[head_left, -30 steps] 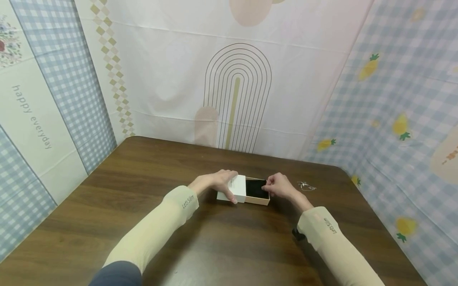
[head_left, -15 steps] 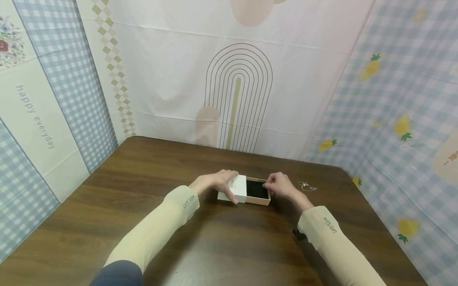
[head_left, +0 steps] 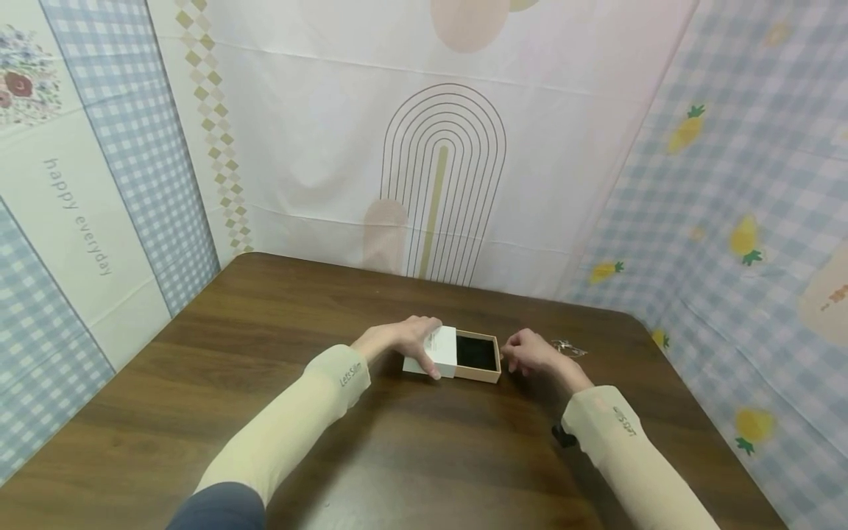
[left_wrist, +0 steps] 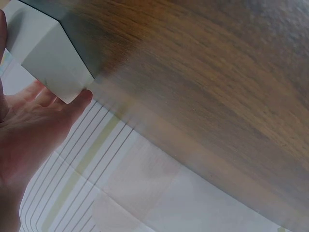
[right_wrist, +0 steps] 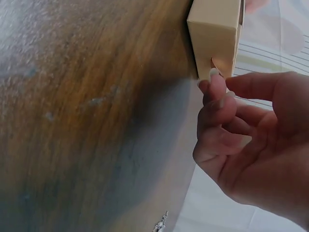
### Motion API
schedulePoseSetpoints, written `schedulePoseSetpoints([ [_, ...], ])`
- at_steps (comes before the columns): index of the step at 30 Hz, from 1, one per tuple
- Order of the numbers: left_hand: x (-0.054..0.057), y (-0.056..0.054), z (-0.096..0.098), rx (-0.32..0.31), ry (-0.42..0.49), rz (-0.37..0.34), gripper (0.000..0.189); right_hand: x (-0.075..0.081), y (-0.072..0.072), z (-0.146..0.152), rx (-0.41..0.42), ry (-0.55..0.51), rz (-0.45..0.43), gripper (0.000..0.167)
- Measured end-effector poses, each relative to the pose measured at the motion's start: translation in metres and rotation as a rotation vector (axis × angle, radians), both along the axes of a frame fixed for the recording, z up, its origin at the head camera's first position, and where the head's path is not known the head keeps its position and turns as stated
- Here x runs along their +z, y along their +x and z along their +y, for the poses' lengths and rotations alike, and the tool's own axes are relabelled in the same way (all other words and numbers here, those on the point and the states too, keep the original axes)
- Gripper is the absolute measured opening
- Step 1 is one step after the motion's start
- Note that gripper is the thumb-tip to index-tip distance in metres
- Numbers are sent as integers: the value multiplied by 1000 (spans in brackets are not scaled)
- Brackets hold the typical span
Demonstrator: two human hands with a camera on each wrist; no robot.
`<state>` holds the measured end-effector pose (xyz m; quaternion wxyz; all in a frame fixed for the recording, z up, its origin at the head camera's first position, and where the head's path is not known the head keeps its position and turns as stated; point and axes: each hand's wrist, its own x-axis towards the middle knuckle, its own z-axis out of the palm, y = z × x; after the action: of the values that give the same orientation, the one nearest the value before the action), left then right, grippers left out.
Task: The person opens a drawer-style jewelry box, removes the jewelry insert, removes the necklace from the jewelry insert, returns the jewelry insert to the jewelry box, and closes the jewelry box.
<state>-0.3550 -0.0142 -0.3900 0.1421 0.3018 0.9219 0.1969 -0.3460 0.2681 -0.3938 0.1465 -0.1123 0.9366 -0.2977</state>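
Observation:
A jewelry box lies on the table, its tan drawer (head_left: 477, 375) pulled out to the right from a white sleeve (head_left: 442, 352). Black padding (head_left: 475, 353) lines the drawer. My left hand (head_left: 407, 338) grips the white sleeve from the left, thumb on the near side and fingers on the far side; the left wrist view shows fingertips along the sleeve's wall (left_wrist: 58, 63). At the drawer's outer right end, my right hand (head_left: 528, 352) pinches a small tan pull tab (right_wrist: 219, 65) between thumb and forefinger, with the other fingers curled.
A thin silver chain with a pendant (head_left: 564, 346) lies on the brown wooden table (head_left: 397, 456) just right of my right hand. Patterned cloths (head_left: 318, 147) hang behind and along both sides of the table.
My right hand has left the black padding inside the drawer and moved right and slightly down to the tab on its outer end. The left hand keeps its grip on the sleeve.

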Motion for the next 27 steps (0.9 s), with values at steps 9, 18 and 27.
schedulePoseSetpoints([
  [9, 2, 0, 0, 3, -4, 3, 97, -2, -3, -2, 44, -40, -92, 23],
  [18, 2, 0, 0, 23, 17, -20, 97, -8, -7, -5, 58, -31, -48, 20],
  [27, 0, 1, 1, 15, 4, -25, 98, -9, -5, -8, 37, 12, 17, 18],
])
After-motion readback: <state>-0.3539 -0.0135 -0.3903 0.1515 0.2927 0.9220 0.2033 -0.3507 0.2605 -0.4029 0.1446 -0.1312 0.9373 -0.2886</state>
